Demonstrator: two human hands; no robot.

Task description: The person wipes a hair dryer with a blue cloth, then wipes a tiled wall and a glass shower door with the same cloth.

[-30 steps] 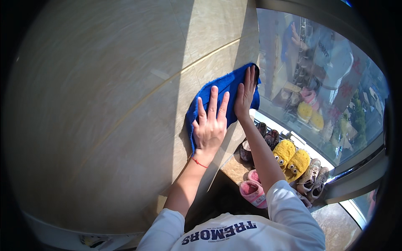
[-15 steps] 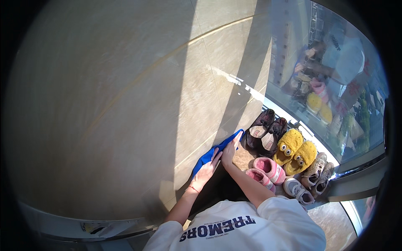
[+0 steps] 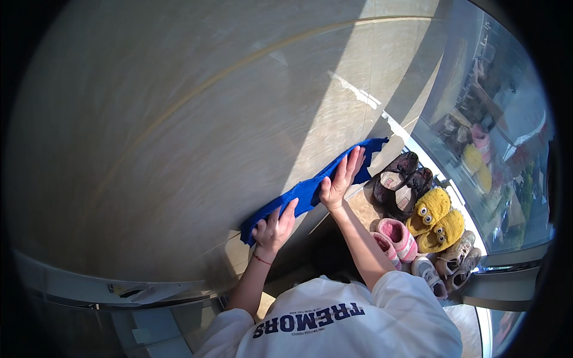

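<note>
A blue cloth (image 3: 304, 192) is stretched out in a long strip along the large beige-grey tiled surface. Its lower left end is under my left hand (image 3: 276, 230), whose fingers are bent and closed on the fabric. My right hand (image 3: 341, 181) lies flat over the upper right part of the cloth, with the fingers stretched out together and the thumb apart. Some of the cloth's edge sticks out past those fingertips, close to the dark mesh shoes (image 3: 401, 185).
To the right stand yellow fuzzy slippers (image 3: 439, 219) with googly eyes, pink slippers (image 3: 396, 240), white sneakers (image 3: 428, 275) and worn lace-up shoes (image 3: 459, 259). A glass pane (image 3: 492, 161) rises behind them, reflecting the shoes. A pale ledge (image 3: 412, 143) runs along its foot.
Both hands have moved apart, the left toward the lower left and the right toward the upper right. The bunched cloth is now spread wider along the surface. The view has shifted a little.
</note>
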